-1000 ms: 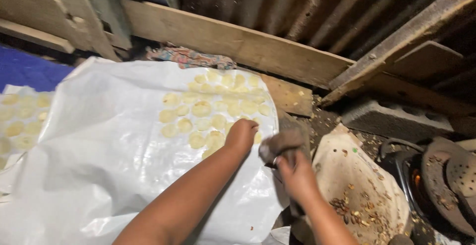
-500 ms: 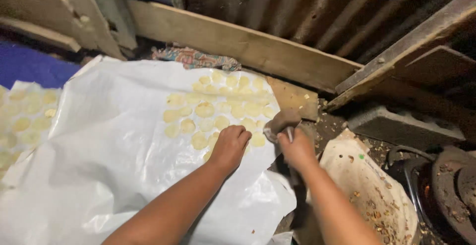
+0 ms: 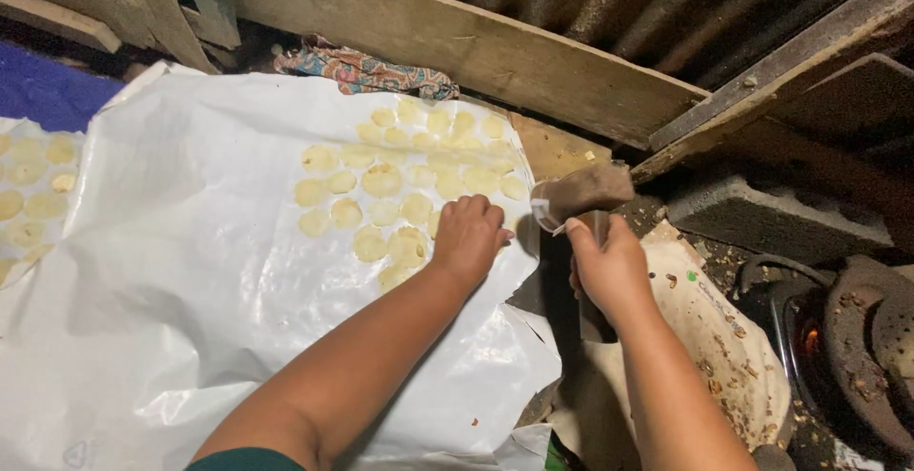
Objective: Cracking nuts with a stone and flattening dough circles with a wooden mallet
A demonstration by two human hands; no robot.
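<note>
My left hand (image 3: 467,237) rests fingers-down on a white plastic sheet (image 3: 190,261), pressing at the edge of a cluster of several thin, pale yellow round discs (image 3: 400,180) laid flat on it. My right hand (image 3: 606,266) grips the handle of a brown wooden mallet (image 3: 583,192), whose blocky head is raised just right of the sheet's edge, beside my left hand.
A wooden plank (image 3: 476,47) and corrugated metal wall run along the back. A patterned cloth (image 3: 367,69) lies behind the sheet. More discs (image 3: 29,190) lie at the far left. A dirty sack (image 3: 714,338) with debris, a concrete block (image 3: 776,214) and rusty metal parts (image 3: 862,338) are at right.
My left hand slid from the discs toward the sheet's right edge. My right hand lifted the mallet up and forward, close beside the left hand.
</note>
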